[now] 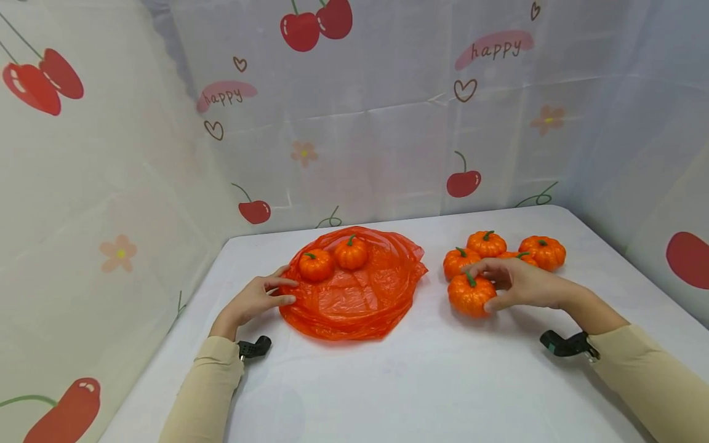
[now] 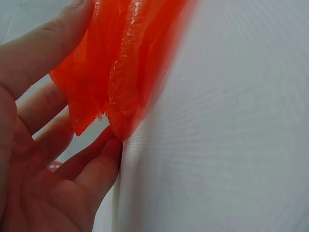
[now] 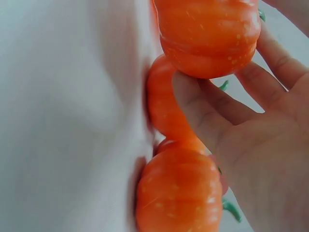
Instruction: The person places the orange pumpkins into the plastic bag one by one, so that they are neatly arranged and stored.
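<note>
My right hand (image 1: 517, 284) grips a small orange pumpkin (image 1: 468, 296) with a green stem, thumb on its near side and fingers at its upper far side. In the right wrist view the held pumpkin (image 3: 210, 36) stands apart from the pumpkins behind it. My left hand (image 1: 257, 301) touches the left edge of a red plastic bag (image 1: 354, 301), its fingers loosely extended. Up close the bag's crumpled rim (image 2: 104, 63) lies between the spread thumb and fingers. Inside the bag, toward the back, sit two pumpkins, one at left (image 1: 316, 266) and one beside it (image 1: 351, 253).
Several more pumpkins cluster behind my right hand, among them one at the back (image 1: 485, 243) and one at the right (image 1: 543, 253). A white cloth (image 1: 388, 394) covers the table. Printed curtains (image 1: 365, 160) stand behind it and at both sides.
</note>
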Available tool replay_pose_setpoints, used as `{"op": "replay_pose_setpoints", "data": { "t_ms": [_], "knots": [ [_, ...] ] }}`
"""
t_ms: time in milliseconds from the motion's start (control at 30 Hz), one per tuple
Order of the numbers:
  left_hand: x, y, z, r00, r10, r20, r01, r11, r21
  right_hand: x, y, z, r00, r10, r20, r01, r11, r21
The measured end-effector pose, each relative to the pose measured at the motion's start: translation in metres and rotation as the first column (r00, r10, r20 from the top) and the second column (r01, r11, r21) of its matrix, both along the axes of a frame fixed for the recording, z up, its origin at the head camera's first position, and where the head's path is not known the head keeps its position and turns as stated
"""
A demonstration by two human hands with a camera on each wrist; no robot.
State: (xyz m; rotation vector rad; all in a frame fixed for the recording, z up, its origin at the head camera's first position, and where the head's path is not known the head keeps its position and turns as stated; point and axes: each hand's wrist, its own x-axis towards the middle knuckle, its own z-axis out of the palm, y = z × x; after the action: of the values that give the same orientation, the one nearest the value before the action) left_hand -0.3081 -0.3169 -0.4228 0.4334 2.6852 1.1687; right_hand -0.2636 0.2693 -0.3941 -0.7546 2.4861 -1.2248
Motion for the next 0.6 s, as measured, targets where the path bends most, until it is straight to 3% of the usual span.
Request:
{"op": "replay_pose_setpoints", "data": {
  "t_ms": [433, 600],
  "knots": [
    [-0.001, 0.000, -0.001, 1.000, -0.006, -0.013, 0.006, 1.000, 0.020, 0.006, -0.017, 0.023, 0.999, -0.042, 0.017, 0.043, 0.998, -0.035],
    [-0.002, 0.000, -0.002, 1.000, -0.004, -0.009, 0.004, 1.000, 0.017, 0.004, -0.030, 0.031, 0.999, -0.016, 0.035, 0.019, 0.995, -0.094]
  ]
}}
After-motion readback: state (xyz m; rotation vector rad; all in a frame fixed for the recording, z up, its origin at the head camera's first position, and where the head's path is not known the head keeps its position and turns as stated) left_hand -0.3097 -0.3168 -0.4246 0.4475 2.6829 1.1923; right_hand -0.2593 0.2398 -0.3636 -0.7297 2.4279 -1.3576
